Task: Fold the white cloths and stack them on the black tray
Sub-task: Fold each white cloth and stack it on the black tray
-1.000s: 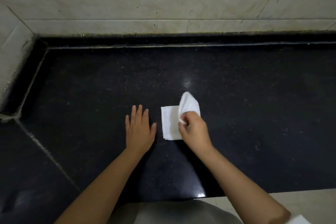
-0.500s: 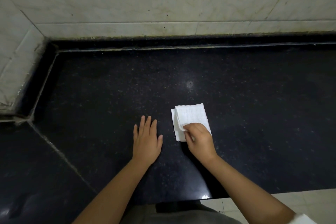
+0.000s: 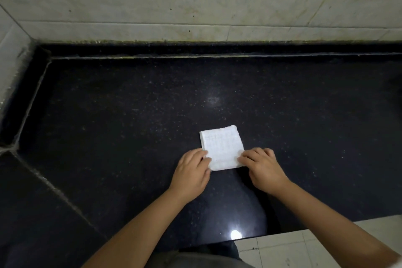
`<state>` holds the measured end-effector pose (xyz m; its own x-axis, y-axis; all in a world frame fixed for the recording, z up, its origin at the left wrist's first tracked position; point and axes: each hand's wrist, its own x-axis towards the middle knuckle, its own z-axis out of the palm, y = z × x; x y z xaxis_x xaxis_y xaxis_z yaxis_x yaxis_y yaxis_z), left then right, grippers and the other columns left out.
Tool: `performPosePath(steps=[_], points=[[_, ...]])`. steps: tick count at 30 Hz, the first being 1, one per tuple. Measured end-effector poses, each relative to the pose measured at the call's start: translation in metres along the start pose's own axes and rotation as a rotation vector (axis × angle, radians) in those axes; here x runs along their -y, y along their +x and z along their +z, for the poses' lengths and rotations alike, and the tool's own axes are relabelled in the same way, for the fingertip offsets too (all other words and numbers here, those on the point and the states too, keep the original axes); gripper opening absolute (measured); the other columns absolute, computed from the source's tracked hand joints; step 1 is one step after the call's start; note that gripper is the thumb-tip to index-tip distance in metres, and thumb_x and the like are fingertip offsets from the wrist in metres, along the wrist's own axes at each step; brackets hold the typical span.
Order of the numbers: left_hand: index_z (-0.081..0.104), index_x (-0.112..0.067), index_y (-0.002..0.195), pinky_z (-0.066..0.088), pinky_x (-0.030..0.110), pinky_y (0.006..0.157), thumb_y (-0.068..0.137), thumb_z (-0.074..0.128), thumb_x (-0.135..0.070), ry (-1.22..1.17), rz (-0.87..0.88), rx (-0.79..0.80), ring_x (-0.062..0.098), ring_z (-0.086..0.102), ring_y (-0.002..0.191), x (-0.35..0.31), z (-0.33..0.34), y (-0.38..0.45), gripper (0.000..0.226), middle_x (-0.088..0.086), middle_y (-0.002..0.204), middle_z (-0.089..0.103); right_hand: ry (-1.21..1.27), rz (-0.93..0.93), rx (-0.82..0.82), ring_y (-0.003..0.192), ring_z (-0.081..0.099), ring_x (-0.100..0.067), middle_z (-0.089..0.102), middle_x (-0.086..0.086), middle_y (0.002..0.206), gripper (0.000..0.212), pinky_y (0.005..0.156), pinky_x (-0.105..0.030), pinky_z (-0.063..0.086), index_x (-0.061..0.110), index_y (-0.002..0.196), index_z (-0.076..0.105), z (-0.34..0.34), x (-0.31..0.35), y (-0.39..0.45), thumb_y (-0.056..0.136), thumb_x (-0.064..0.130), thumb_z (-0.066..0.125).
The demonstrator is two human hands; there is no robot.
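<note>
A small white cloth (image 3: pixel 221 147) lies folded into a flat square on the black stone counter (image 3: pixel 130 115), a little right of centre. My left hand (image 3: pixel 191 172) holds its near left corner with curled fingers. My right hand (image 3: pixel 261 167) grips the near right corner, fingertips on top of the cloth. No black tray shows in this view.
A pale tiled wall (image 3: pixel 195 2) runs along the back and the left side, with a dark raised lip at its foot. A seam crosses the counter at lower left. The counter's front edge and light floor tiles (image 3: pixel 282 248) lie at lower right.
My right hand laid the raised half of the cloth down flat. My left hand moved from the bare counter to the cloth's left corner. Both hands now hold the near edge.
</note>
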<state>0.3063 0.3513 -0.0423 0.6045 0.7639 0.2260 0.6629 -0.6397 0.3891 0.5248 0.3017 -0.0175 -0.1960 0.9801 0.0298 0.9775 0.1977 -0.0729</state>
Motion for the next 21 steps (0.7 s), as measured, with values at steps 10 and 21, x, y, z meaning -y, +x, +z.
performPosePath(steps=[10, 21], points=[[0.066, -0.021, 0.063, 0.046, 0.024, 0.069, 0.050, 0.085, -0.045, 0.260, 0.106, 0.179, 0.012, 0.061, 0.061, -0.021, 0.016, 0.021, 0.033, -0.008, 0.064, 0.062, 0.128, 0.061, 0.091, 0.065, 0.066, -0.020, 0.070, 0.000, 0.070, 0.023, 0.063, -0.030, 0.046, 0.015, 0.072, 0.074, -0.006, -0.008, 0.016, 0.060, 0.010, 0.055], [0.065, -0.013, 0.074, 0.038, 0.026, 0.059, 0.070, 0.050, -0.013, 0.310, 0.513, -0.104, 0.018, 0.041, 0.073, -0.171, 0.032, 0.107, 0.015, 0.002, 0.071, 0.061, 0.217, 0.316, -0.110, 0.096, 0.053, -0.027, 0.061, -0.006, 0.097, 0.023, 0.080, -0.029, 0.021, 0.013, 0.096, 0.072, -0.088, -0.125, -0.115, 0.080, 0.006, 0.056]])
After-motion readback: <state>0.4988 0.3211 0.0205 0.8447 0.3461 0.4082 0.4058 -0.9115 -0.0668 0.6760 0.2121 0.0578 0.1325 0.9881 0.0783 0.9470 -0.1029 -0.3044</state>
